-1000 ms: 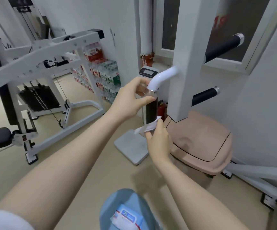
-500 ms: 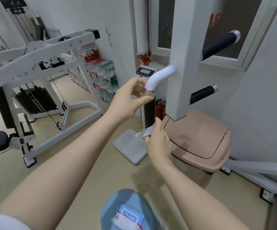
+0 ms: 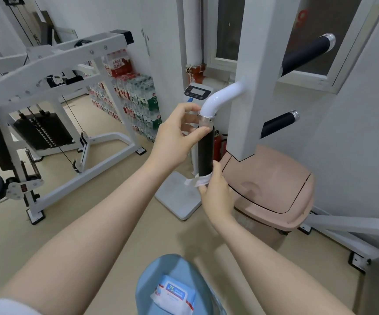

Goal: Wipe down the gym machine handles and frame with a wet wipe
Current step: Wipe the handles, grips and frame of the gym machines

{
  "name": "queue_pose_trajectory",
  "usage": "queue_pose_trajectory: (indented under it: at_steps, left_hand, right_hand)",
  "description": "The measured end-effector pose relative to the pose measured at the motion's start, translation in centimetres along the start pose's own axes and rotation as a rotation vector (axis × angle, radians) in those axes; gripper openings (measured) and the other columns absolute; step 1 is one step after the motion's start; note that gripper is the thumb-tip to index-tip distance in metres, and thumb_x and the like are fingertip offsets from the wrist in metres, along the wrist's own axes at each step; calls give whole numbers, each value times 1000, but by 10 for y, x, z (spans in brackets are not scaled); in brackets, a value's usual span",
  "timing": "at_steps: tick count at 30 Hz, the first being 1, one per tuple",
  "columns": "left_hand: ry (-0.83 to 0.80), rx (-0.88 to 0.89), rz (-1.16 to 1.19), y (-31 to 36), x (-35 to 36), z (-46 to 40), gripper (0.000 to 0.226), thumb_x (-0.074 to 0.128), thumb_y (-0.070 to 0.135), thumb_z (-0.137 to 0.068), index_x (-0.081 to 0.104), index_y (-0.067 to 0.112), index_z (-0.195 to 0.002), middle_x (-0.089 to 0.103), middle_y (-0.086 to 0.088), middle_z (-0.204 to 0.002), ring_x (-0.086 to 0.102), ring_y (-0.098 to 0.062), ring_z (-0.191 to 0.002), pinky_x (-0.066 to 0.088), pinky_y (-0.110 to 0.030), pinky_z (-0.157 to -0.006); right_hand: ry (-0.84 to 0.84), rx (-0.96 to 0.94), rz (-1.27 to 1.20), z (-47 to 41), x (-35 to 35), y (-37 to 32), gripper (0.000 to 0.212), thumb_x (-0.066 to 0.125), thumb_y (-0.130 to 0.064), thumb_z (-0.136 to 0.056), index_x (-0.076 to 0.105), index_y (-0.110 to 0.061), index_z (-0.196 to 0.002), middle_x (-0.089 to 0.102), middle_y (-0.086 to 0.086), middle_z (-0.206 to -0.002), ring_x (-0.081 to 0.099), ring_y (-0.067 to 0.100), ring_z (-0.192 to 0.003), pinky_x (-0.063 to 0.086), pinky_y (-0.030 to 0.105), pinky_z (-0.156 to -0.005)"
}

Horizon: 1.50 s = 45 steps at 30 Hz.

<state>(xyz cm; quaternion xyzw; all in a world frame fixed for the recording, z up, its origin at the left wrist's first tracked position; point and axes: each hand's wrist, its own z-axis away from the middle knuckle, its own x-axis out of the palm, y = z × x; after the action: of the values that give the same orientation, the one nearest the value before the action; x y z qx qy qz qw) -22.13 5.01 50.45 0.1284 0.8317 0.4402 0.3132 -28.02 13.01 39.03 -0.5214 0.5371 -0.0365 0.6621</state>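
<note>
A black foam handle [image 3: 205, 153] hangs down from a white curved tube [image 3: 221, 100] on the machine's white post [image 3: 256, 71]. My left hand [image 3: 177, 135] grips the handle's top, at the chrome collar. My right hand [image 3: 217, 192] wraps a white wet wipe [image 3: 198, 181] around the handle's bottom end. Two more black handles stick out to the right, an upper handle [image 3: 306, 54] and a lower handle [image 3: 279, 123]. A pack of wet wipes [image 3: 175, 294] sits in a blue pocket at the bottom of the view.
A pink lidded bin [image 3: 272, 187] stands under the post, and a white scale [image 3: 179, 196] stands on the floor beside it. A white weight machine [image 3: 54, 92] fills the left. Stacked water bottles [image 3: 138, 98] line the back wall.
My right hand with the wipe has stayed at the handle's lower end, turning a little around it. The view has shifted slightly left. My left hand keeps its grip at the top.
</note>
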Motion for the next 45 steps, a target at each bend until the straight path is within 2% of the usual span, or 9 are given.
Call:
queue_pose_trajectory:
  at_steps: [8,15,19,26,32,35,39,42,45]
  left_hand:
    - [-50,20,44,-3,-3,-5,33,70,15,-79,51,38,-95,63,8,-89,62,-11,-82,52,-35,-82]
    - [-94,30,67,-5,-5,-6,31,69,18,-80,50,32,-101,60,11,-90,59,-9,-81,49,-23,-79]
    - [-129,34,82,-4,-6,-6,31,69,18,-81,50,30,-103,58,12,-87,59,-10,-81,49,-23,-79]
    - [-158,62,121,-5,-6,-7,31,69,17,-79,53,22,-106,58,13,-87,58,-9,-80,43,-9,-68]
    - [-203,35,174,-11,-9,-5,32,69,18,-80,50,26,-105,60,12,-94,60,-17,-89,50,-26,-82]
    - [-246,26,199,-18,-14,-7,25,67,13,-81,55,22,-102,62,11,-94,61,-7,-84,51,-27,-85]
    - [-228,10,240,-22,-12,-6,16,67,9,-81,62,21,-90,67,9,-88,65,-8,-85,52,-29,-85]
    - [-221,-12,288,-23,-14,-3,16,63,7,-84,65,19,-94,67,10,-88,63,1,-83,51,-19,-82]
    - [-286,-18,310,-26,-24,-1,23,53,7,-91,65,12,-110,67,8,-98,61,10,-85,47,-10,-82]
  right_hand:
    - [219,-117,-279,-22,-33,-40,47,56,-11,-81,41,-17,-124,65,7,-106,57,28,-93,45,38,-72]
    - [44,78,-383,2,7,5,29,65,-17,-82,52,-17,-109,64,2,-90,59,20,-80,49,32,-62]
    - [126,107,-433,5,4,-1,26,62,-8,-77,55,-21,-98,60,-6,-78,54,13,-71,44,27,-58]
    - [354,16,-430,-4,-22,-45,36,59,-16,-84,50,-22,-118,63,-7,-87,58,14,-79,44,29,-64]
    - [249,250,-308,20,15,-17,33,54,-1,-78,52,-14,-108,57,-3,-79,56,22,-78,46,32,-65]
    - [392,144,-369,8,-4,-42,32,58,-6,-77,56,-17,-107,61,-2,-84,55,20,-77,41,30,-63]
    - [565,5,-331,4,-15,-69,51,55,-13,-86,42,-20,-135,65,7,-113,57,26,-98,44,34,-77]
    - [570,-66,-256,10,0,-76,63,43,-4,-92,17,-18,-147,27,-1,-153,39,20,-130,36,22,-89]
    - [598,-130,-16,10,19,-64,69,35,6,-89,6,-15,-148,4,-7,-154,24,24,-140,39,39,-102]
